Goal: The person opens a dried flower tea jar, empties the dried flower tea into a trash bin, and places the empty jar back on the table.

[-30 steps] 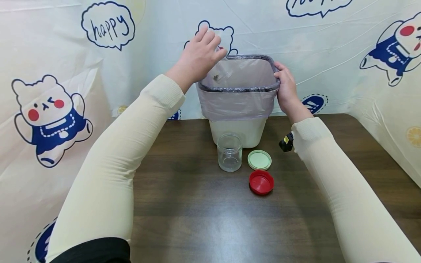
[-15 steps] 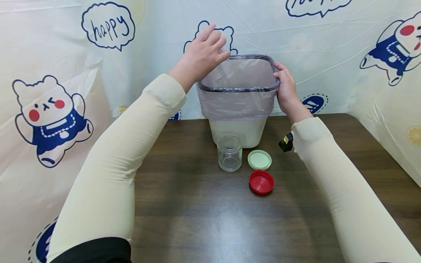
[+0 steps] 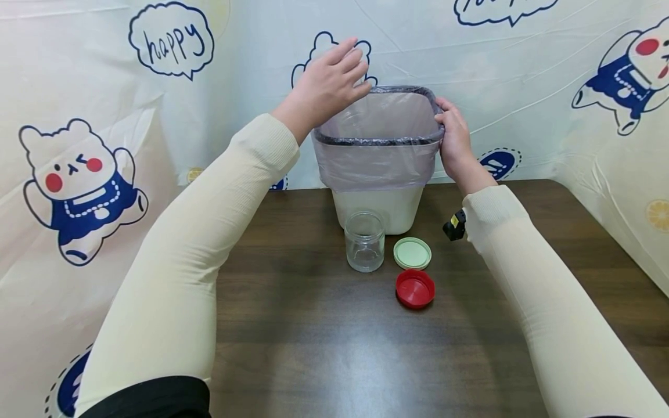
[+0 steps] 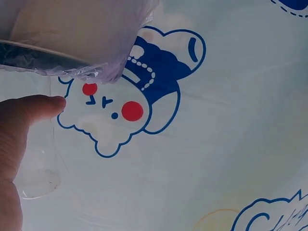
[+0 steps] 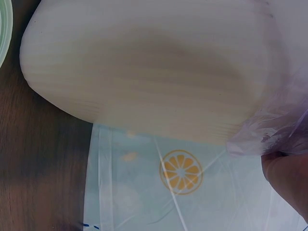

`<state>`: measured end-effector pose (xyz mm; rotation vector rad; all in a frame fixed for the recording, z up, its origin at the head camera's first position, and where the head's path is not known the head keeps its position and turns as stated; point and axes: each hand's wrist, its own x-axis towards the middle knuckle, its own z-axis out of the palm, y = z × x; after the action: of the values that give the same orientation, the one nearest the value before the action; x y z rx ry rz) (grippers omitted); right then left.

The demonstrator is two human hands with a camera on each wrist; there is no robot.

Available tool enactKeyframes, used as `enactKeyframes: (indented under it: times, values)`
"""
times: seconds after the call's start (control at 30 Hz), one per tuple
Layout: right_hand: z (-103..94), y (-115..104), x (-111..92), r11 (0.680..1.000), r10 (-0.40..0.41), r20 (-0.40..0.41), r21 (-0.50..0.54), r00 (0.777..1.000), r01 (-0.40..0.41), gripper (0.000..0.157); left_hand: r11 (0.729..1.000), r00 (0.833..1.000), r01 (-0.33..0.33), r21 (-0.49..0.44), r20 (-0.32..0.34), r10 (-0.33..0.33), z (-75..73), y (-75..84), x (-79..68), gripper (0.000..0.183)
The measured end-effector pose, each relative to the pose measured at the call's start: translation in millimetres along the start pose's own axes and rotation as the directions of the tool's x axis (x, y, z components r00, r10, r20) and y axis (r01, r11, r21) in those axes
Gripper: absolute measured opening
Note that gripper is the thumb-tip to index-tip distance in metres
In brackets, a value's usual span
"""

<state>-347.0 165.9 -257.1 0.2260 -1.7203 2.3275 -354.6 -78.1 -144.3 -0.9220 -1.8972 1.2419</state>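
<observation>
A white trash bin (image 3: 381, 209) stands at the back of the table, lined with a translucent purplish bag (image 3: 376, 165) folded over its rim. My left hand (image 3: 334, 81) is raised over the bin's left rim and holds a tilted clear jar (image 4: 41, 175), with the thumb along its side. The hand hides most of the jar in the head view. My right hand (image 3: 455, 136) grips the bin's right rim through the bag. In front of the bin are an upright, uncapped glass jar (image 3: 364, 244), a light green lid (image 3: 412, 253) and a red lid (image 3: 415, 289).
The brown wooden table (image 3: 313, 348) reaches to a cloth backdrop (image 3: 522, 69) with cartoon bears at the back and sides. A small black device (image 3: 455, 225) sits at my right wrist.
A small brown clump seen dropping at the bin's mouth a second ago is out of sight. My left hand has shifted slightly right and turned. My right hand keeps its place.
</observation>
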Motion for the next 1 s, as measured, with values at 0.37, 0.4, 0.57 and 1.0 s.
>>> enactKeyframes:
  times: [0.37, 0.4, 0.57, 1.0]
  values:
    - [0.5, -0.9, 0.2, 1.0, 0.009, -0.003, -0.017, 1.0, -0.009, 0.051, 0.993, 0.994, -0.092, 0.075, -0.054, 0.096, -0.2, -6.6, 4.4, 0.052]
    - [0.6, -1.1, 0.1, 1.0, 0.01, -0.005, -0.017, 1.0, -0.01, 0.051, 0.992, 0.992, -0.1, 0.08, -0.067, 0.106, 0.2, -7.1, 4.8, 0.051]
    - [1.4, -1.1, 0.3, 1.0, 0.015, -0.005, -0.012, 1.0, -0.015, 0.051, 0.986, 0.984, -0.13, 0.103, -0.107, 0.141, 1.0, -9.7, 6.0, 0.049]
    - [0.6, -3.1, -1.5, 0.999, 0.03, -0.001, -0.032, 1.0, -0.031, 0.051, 0.929, 0.96, -0.23, 0.29, -0.091, 0.266, -2.3, -11.4, 8.8, 0.042]
